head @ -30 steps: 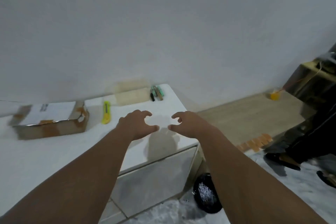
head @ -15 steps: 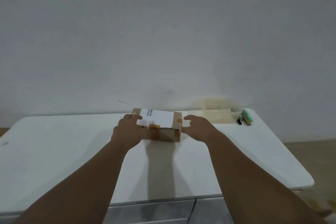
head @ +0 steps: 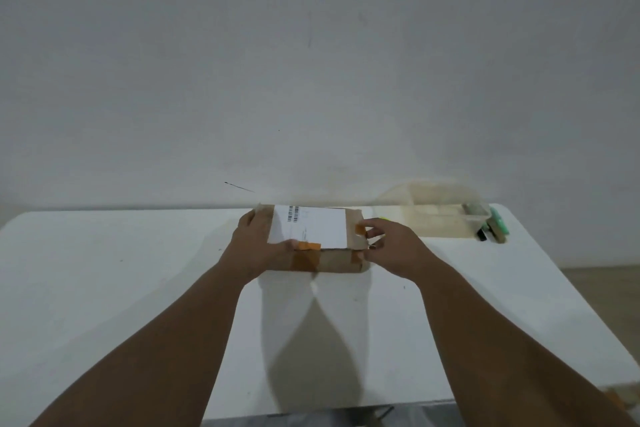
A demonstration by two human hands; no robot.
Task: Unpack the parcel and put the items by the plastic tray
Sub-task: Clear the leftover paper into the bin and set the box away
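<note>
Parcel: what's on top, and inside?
A white label, orange tape, and the left hand and right hand gripping its ends. The parcel is taped shut; contents hidden.

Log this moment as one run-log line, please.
parcel: taped shut, on table | left grip: holds its left end | right grip: holds its right end | plastic tray: table's back right

Brown parcel (head: 339, 260), white barcoded label (head: 311, 229)

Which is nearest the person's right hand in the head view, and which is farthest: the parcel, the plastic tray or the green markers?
1. parcel: the right hand grips its right end.
2. plastic tray: farther back, to the right.
3. green markers: just past the tray, farthest right.
</note>
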